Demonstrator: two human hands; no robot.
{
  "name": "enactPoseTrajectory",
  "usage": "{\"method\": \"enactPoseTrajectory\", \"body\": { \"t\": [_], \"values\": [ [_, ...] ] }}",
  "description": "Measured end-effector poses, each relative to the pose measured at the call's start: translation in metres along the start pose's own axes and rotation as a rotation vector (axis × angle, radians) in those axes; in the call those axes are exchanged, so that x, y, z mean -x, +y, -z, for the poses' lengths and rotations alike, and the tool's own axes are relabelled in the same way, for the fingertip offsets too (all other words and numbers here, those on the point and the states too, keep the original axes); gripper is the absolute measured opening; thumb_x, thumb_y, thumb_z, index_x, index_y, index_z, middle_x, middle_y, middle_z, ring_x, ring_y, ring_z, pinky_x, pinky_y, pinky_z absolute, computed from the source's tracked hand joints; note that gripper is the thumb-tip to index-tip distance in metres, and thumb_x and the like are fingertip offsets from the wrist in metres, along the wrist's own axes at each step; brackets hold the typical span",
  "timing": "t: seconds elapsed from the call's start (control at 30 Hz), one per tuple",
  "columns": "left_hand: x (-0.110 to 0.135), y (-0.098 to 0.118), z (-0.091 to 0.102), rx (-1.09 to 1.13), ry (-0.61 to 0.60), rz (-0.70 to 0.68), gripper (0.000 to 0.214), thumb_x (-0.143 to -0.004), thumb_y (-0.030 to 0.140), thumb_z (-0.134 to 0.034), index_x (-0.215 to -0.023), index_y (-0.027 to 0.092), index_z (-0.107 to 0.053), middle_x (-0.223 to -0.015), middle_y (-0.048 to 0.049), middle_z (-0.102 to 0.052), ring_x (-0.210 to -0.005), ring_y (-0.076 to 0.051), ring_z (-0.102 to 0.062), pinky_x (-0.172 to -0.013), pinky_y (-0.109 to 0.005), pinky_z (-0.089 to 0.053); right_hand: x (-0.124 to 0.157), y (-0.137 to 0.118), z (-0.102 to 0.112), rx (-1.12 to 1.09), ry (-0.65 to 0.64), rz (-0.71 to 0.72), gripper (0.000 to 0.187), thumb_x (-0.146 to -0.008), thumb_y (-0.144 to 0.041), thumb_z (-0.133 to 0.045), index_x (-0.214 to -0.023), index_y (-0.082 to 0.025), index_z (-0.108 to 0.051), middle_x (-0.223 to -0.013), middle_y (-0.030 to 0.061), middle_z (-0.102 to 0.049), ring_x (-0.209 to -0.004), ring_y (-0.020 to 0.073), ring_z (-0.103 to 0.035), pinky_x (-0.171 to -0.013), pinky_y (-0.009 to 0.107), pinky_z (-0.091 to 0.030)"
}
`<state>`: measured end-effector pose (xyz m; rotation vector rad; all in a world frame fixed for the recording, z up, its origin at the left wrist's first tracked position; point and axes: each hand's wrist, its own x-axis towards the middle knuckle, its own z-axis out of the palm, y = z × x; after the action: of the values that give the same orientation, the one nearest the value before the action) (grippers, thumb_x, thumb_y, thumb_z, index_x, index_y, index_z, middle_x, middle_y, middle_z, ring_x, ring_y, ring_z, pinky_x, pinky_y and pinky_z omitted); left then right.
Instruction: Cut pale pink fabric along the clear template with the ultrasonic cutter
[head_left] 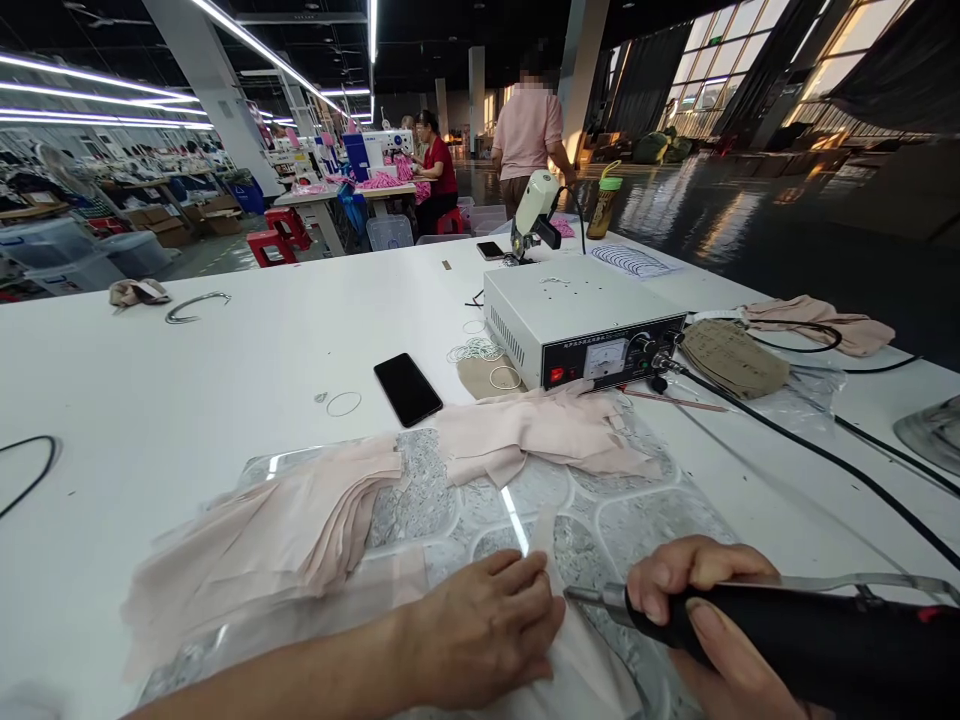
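Hands, two, at white table (pixel 187 400). Left hand (pixel 487 630): flat, fingers loose, pressing a pink fabric strip (pixel 581 670) onto the patterned plate (pixel 637 520) at the table's near edge. Right hand (pixel 705 600): clenched round a black cutter (pixel 795 645), its metal tip at the strip, just beside the left fingertips. Risks, as judged: the tip could nick those fingers if the cloth slips, and thin fabric may pucker under uneven pressure. The cable (pixel 825 455) from the control box (pixel 577 310) could snag. Fabric stack (pixel 300 530) and phone (pixel 407 388) lie beyond.
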<state>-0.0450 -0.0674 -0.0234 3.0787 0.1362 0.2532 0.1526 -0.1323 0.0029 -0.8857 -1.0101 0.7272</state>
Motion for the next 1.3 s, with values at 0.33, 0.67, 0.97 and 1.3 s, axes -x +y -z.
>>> {"method": "enactPoseTrajectory", "body": {
  "t": [0.33,0.67,0.97,1.3],
  "values": [
    [0.001,0.002,-0.001,-0.012,-0.017,0.016,0.045,-0.097,0.040,-0.054,-0.124,0.004,-0.052,-0.109,-0.0150,-0.064,-0.118,-0.029,-0.054,-0.094,-0.036,-0.046,0.004,0.014,0.010,-0.047,-0.007,-0.037,0.008,-0.085,-0.024,-0.061,-0.082,-0.024,-0.054,-0.071,-0.0002,-0.053,-0.055,0.0143,-0.055,-0.055,0.034,-0.053],
    [0.002,0.002,-0.003,-0.015,-0.002,0.017,0.045,-0.097,0.040,-0.053,-0.124,0.004,-0.052,-0.111,-0.0148,-0.063,-0.119,-0.028,-0.053,-0.095,-0.037,-0.046,0.003,0.020,0.009,-0.005,-0.042,-0.038,0.008,-0.087,-0.020,-0.057,-0.083,-0.024,-0.052,-0.071,-0.0006,-0.054,-0.055,0.0147,-0.056,-0.055,0.034,-0.053],
    [0.002,0.001,-0.003,-0.013,-0.005,0.016,0.045,-0.097,0.041,-0.054,-0.123,0.005,-0.052,-0.109,-0.0155,-0.063,-0.117,-0.028,-0.054,-0.093,-0.036,-0.046,0.000,0.017,0.005,0.026,-0.010,-0.053,0.011,-0.085,-0.023,-0.061,-0.078,-0.024,-0.052,-0.069,-0.0010,-0.055,-0.054,0.0141,-0.055,-0.055,0.033,-0.053],
    [0.004,0.002,-0.007,0.007,0.009,0.021,0.044,-0.096,0.040,-0.055,-0.122,0.005,-0.053,-0.109,-0.0130,-0.063,-0.118,-0.030,-0.052,-0.096,-0.038,-0.045,-0.005,0.018,-0.002,-0.019,0.046,-0.040,0.007,-0.083,-0.021,-0.060,-0.080,-0.023,-0.054,-0.070,-0.0006,-0.053,-0.054,0.0133,-0.055,-0.055,0.033,-0.054]
  ]
}}
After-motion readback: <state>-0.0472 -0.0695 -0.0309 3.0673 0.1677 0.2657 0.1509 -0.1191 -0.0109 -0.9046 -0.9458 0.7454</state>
